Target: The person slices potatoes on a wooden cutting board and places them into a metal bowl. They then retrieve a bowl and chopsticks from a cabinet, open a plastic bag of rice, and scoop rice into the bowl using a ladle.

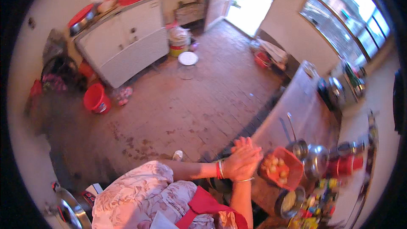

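My left hand (234, 163), with a red band and a metal bangle at its wrist, is pressed against my right hand (253, 163), which has a thin bangle. The hands overlap beside the near edge of the counter, and whether anything lies between the palms is hidden. Just right of them, a red plastic basket (296, 173) holds several pale, round pieces of food. Below it sits a dark bowl (279, 202) with pale food inside. A small metal pot (300, 149) and a shiny metal vessel (315, 160) stand beyond the basket.
The counter (294, 101) runs up the right side, with a long-handled utensil (291, 125) on it. Colourful packets (313, 208) crowd its lower right. On the tiled floor are a red bucket (97, 98) and a white-topped stool (188, 58). A white cabinet (127, 44) stands behind them, left of an open doorway.
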### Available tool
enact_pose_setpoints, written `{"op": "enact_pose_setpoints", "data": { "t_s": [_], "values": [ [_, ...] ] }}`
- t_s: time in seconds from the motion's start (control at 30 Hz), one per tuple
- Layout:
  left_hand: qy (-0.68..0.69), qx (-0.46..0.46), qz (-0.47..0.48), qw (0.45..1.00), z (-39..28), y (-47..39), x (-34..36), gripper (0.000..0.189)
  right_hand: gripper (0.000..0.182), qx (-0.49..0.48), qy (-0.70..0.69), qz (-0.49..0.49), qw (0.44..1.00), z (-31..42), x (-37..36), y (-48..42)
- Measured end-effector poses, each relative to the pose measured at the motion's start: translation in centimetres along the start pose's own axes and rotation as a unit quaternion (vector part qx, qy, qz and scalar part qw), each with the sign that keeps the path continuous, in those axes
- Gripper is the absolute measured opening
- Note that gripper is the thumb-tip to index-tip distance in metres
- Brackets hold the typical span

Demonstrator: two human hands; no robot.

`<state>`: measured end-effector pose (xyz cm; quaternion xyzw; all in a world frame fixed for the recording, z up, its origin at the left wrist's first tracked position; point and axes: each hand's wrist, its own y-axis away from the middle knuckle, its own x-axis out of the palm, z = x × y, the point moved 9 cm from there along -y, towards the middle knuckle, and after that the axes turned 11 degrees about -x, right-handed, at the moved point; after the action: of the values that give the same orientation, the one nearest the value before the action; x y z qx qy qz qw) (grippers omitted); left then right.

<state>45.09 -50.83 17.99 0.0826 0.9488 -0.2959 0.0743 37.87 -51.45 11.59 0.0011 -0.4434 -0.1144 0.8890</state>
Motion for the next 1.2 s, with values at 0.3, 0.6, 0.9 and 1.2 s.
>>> {"op": "enact_pose_setpoints", "data": {
  "t_s": [0.3,0.6,0.9,1.2],
  "values": [
    [-0.187,-0.032,0.099,0.977,14.1,-3.2,-17.1,0.051,0.049,0.192,-0.017,0.003,0.981,-21.3,8.6,-9.6],
    [-0.308,-0.134,0.069,0.939,23.0,-11.9,-26.1,0.048,0.045,0.223,0.049,0.186,0.956,-34.0,9.1,-23.1],
    [-0.366,-0.227,-0.011,0.902,29.5,-16.4,-38.0,0.048,0.041,0.376,0.182,0.264,0.869,-41.1,20.0,-30.4],
    [-0.622,-0.389,-0.151,0.662,40.2,-5.2,-68.9,0.063,0.047,0.067,0.639,0.643,0.418,-49.3,31.8,-44.0]
  ]
}}
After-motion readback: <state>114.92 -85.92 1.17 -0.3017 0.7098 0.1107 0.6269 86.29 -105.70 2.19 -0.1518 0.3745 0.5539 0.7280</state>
